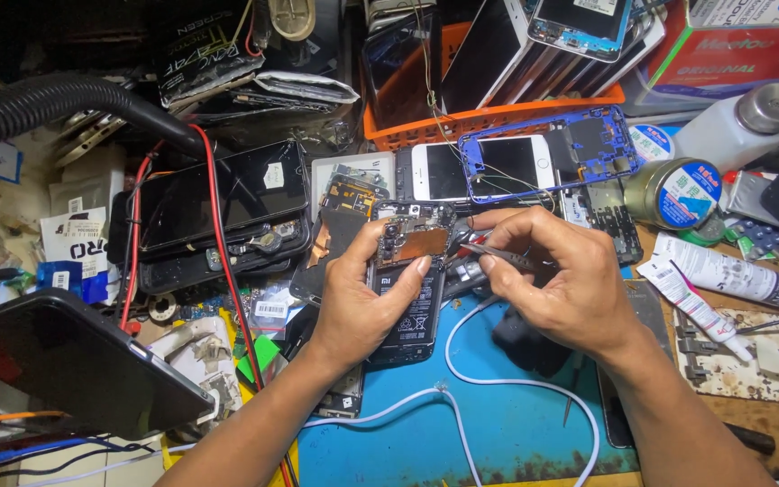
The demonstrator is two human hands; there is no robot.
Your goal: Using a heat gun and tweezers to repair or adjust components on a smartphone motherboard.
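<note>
1. Cluttered all over, the workbench carries a blue mat [498, 424] at its middle, with phone parts heaped on every side of it.
2. Just above the mat, the left hand [358, 302] grips an opened phone [410, 271] – back cover off, black battery and circuit board showing. Its fingers wrap the phone's left edge and its thumb presses on the battery, so the hold is firm.
3. Beside it, the right hand [561, 280] pinches a pair of tweezers [489, 252] between thumb and fingers; the tips point left and sit at the phone's right edge, close to the board. Whether they touch it I cannot tell.
4. A white cable [462, 361] loops across the mat below both hands.
5. Behind the hands lie a white phone [462, 171] and a blue phone frame [547, 149], in front of an orange basket [498, 113] stacked with screens.
6. To the left, a red wire [218, 234] runs down past a dark phone [218, 194], a black hose [56, 104] crosses the top corner, and a dark tablet [65, 361] leans tilted at the near edge.
7. To the right stand a round tin [669, 194] and a white bottle [741, 126] – white glue tubes [723, 271] lie nearer.
</note>
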